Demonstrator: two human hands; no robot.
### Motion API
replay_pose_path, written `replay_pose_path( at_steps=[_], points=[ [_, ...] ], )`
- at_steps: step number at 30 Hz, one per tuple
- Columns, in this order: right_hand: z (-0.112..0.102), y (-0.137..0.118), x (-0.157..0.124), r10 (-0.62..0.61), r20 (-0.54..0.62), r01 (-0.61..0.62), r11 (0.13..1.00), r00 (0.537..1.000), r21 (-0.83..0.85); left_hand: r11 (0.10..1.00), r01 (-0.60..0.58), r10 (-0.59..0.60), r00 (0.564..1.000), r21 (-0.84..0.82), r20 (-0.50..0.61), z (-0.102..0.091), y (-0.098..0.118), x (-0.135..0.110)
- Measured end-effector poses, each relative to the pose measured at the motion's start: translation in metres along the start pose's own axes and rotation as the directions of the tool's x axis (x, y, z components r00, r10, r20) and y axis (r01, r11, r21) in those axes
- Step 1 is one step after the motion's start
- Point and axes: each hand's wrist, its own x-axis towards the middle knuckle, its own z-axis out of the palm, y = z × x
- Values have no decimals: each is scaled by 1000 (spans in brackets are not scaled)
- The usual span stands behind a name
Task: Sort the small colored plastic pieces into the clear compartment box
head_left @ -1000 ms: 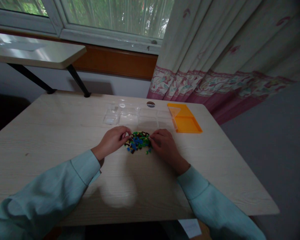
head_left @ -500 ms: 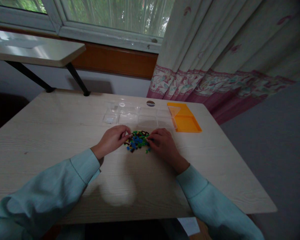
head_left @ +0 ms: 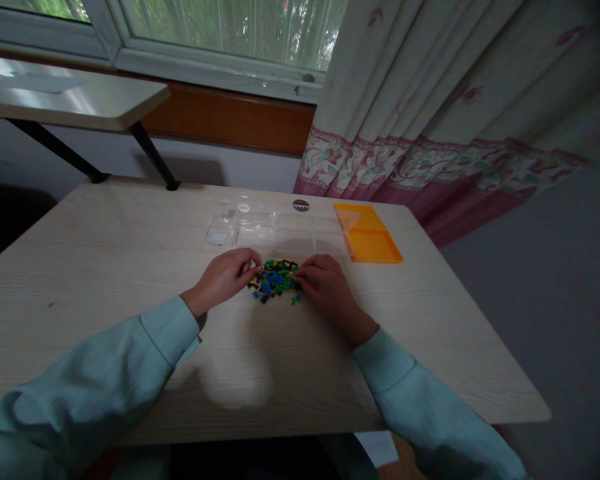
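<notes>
A small heap of toy building bricks (head_left: 274, 280) in blue, green, black and yellow lies on the table, between my two hands. At the heap's left edge is my left hand (head_left: 230, 272), with its fingers curled and the thumb close to the forefinger. My right hand (head_left: 326, 283) meets the heap's right edge, its thumb and fingertips drawn together. Whatever either hand pinches is too small or too hidden to name. A few loose pieces lie at the near side of the heap.
Behind the heap sits a clear plastic divided box (head_left: 276, 230). To its right, partly overlapped by it, is an orange two-part tray (head_left: 375, 245). A round dark sticker (head_left: 301, 206) marks the table's (head_left: 130, 267) back edge. A raised shelf (head_left: 80, 100) stands back left; a curtain (head_left: 405, 133) hangs behind.
</notes>
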Motion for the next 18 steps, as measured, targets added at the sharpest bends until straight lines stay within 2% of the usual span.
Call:
replay_pose_path(
  at_steps=[11,15,18],
  points=[
    [1,4,0,-9,-79,10,1000,997,3,1000,-21,21,1000,-5,5,-2,1,0],
    [2,-2,0,-37,-106,46,995,994,85,992,-127,127,992,22,-19,-1,11,-3],
    [4,-11,0,-62,-117,82,981,991,174,972,-230,229,973,52,26,3,18,-6]
  ],
)
